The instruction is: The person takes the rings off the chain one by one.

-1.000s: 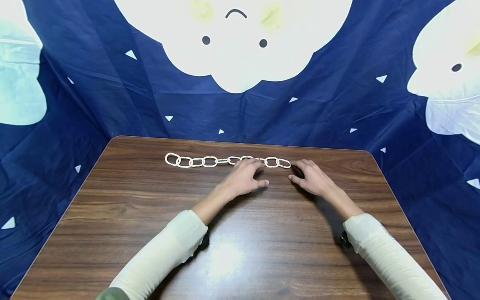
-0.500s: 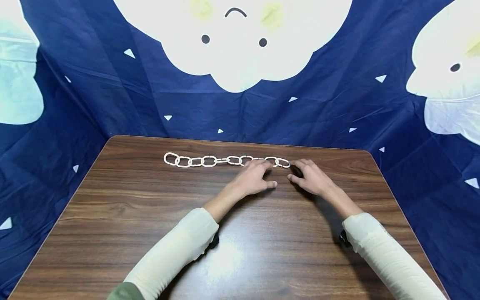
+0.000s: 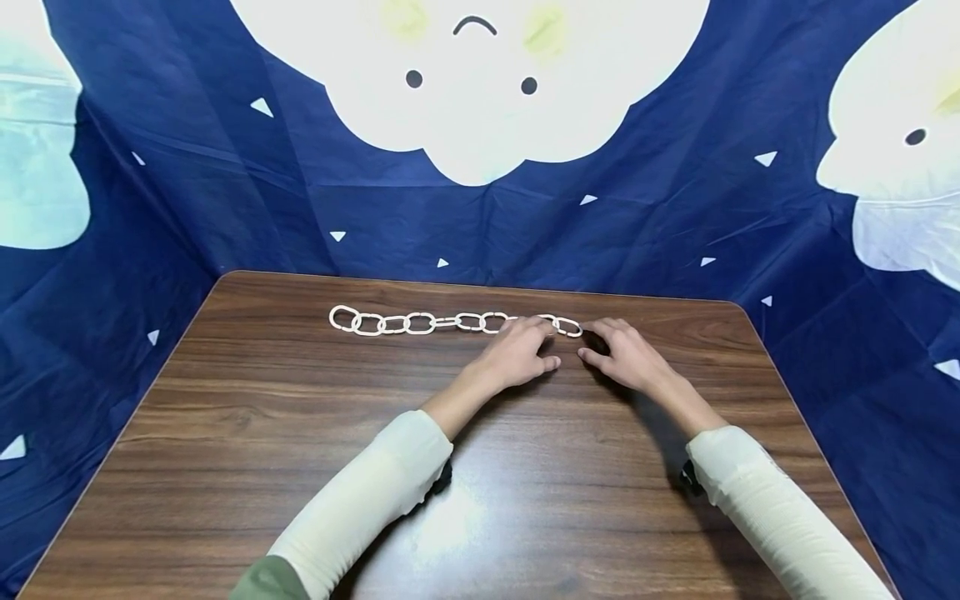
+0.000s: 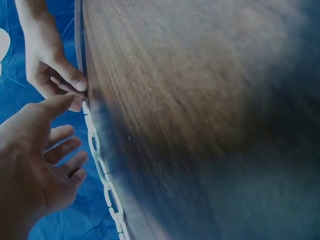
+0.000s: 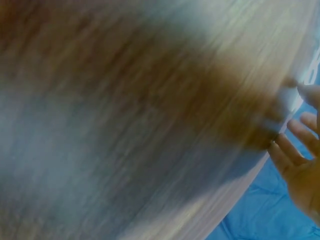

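A white chain of several oval plastic-looking links lies in a nearly straight row along the far part of the brown table. Over its right-hand portion is my left hand, covering some links in the head view; its thumb and loosely bent fingers stand apart in the left wrist view, with no link between them. My right hand is just beyond the chain's right end link. Thumb and fingers of that hand are spread, fingertips down at the wood. Whether it touches the end link I cannot tell.
The wood-grain table ends in a far edge close behind the chain. A dark blue curtain with white clouds and small triangles surrounds it on the back and sides. Pale sleeves cover both forearms.
My left hand has slid to the right along the chain, toward my right hand, covering links farther right. The right hand and the chain stay where they were.
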`<state>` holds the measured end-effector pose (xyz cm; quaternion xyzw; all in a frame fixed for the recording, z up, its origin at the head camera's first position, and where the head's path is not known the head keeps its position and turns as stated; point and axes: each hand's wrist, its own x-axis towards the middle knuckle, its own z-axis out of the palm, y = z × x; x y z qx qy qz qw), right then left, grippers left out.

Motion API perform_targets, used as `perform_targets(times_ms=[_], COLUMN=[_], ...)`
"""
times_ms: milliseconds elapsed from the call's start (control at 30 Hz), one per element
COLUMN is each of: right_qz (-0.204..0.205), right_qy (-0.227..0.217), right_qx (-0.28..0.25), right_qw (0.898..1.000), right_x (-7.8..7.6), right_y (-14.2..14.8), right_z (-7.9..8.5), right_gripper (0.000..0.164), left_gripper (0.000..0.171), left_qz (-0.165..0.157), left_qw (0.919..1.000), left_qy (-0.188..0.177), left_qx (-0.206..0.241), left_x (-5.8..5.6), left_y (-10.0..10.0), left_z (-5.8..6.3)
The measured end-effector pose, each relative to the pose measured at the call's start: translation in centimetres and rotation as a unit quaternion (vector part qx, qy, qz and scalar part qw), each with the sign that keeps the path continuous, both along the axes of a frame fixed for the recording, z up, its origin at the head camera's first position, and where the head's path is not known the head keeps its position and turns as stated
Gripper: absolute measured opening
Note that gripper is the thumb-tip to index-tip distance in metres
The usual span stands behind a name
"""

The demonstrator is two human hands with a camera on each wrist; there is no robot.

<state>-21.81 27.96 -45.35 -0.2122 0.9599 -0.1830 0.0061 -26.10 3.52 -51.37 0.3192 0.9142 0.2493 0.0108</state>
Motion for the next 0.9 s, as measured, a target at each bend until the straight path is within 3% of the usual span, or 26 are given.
perform_targets(times_ms=[167,300,333,400,533,900], right_qz=[0.035,0.063,0.064,0.056,0.035,0.008], right_qy=[0.042,0.091,0.094,0.090,0.064,0.052], right_qx=[-0.030,-0.052,-0.053,-0.052,-0.058,-0.086], right_qw=[0.998,0.992,0.992,0.993,0.996,0.995], right_x=[-0.6,-3.2,-3.3,-3.2,-1.1,-1.5], right_y=[0.2,2.4,2.4,2.2,0.2,-0.1], right_z=[-0.6,-4.5,-4.6,-4.4,-0.7,-0.9], right_gripper=[0.038,0.041,0.040,0.037,0.027,0.026], left_gripper=[0.034,0.025,0.025,0.026,0.033,0.036], left_qz=[-0.003,-0.005,-0.005,-0.004,-0.001,0.006], left_qw=[0.9994,0.9982,0.9979,0.9979,0.9982,0.9985], left_qy=[0.033,0.056,0.059,0.057,0.050,0.030], left_qx=[-0.009,-0.022,-0.025,-0.031,-0.031,-0.045], left_x=[-0.1,-0.3,-0.4,-0.5,-0.7,-1.2], left_y=[0.5,1.0,1.1,1.2,1.1,0.7], left_z=[-0.2,-0.3,-0.4,-0.4,-0.3,-0.4])
